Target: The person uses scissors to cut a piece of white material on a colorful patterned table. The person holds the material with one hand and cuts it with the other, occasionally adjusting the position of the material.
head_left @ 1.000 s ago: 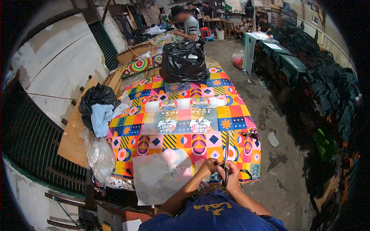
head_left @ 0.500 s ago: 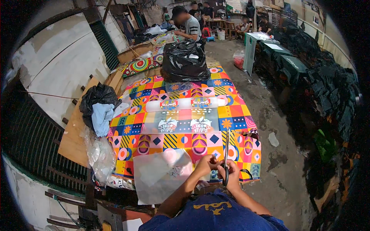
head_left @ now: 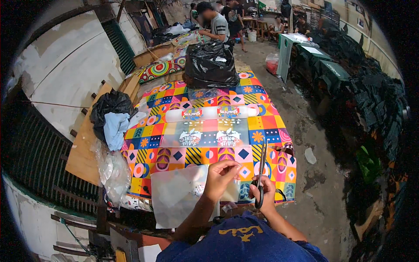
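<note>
My right hand (head_left: 265, 192) grips a pair of scissors (head_left: 262, 168) by the black handle, blades upright and pointing away from me. To its left, my left hand (head_left: 219, 180) is raised over the table with thumb and fingertips brought together. Whatever they pinch, if anything, is too small to make out. Beneath and beside this hand lies a whitish translucent sheet (head_left: 174, 196) that overhangs the table's near edge. Farther off, a roll of printed plastic film (head_left: 207, 114) lies crosswise, its unrolled clear part (head_left: 205, 134) spread toward me.
A colourful patterned cloth (head_left: 170, 168) covers the table. A black plastic bag (head_left: 211, 65) stands at its far end. On the left are another black bag (head_left: 109, 107), a light blue cloth (head_left: 115, 133) and clear plastic (head_left: 114, 174). A person (head_left: 216, 26) works farther back.
My left hand has drawn away to the left and up from my right hand. The scissors have shifted slightly right, still in my right hand. In the background, a person has moved.
</note>
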A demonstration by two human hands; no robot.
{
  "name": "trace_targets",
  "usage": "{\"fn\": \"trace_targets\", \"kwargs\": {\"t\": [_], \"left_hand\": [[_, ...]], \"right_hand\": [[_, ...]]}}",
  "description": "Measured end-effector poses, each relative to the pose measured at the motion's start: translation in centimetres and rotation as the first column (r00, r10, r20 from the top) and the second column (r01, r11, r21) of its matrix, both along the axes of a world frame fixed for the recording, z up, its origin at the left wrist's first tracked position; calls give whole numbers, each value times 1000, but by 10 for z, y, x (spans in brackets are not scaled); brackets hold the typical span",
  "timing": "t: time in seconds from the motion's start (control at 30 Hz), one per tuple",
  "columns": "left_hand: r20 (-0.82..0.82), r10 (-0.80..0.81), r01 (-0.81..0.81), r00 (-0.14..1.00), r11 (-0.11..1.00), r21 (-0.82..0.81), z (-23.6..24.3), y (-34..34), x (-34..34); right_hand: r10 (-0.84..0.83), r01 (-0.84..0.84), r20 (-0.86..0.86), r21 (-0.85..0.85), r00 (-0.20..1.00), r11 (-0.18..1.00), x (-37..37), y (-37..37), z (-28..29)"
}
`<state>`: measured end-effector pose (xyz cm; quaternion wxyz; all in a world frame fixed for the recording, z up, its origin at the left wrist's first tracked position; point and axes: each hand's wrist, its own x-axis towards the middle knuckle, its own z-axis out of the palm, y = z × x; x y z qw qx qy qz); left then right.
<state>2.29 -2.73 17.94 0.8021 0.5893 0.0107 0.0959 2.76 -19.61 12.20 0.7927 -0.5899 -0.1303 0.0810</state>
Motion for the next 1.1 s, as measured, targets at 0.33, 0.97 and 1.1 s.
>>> {"fn": "trace_targets", "kwargs": {"t": [0.33,0.97,1.1], "left_hand": [[24,17,-16,1000,998,-68,13,-8,-6],[16,-27,25,1000,989,143,12,-7,-11],[-28,-60,64,998,986,152,13,-4,-12]], "right_hand": [[316,-322,65,119,946,939,4,-8,15],[380,-374,221,-69,898,925,8,-7,28],[364,-351,269,-96,892,931,9,-7,29]]}}
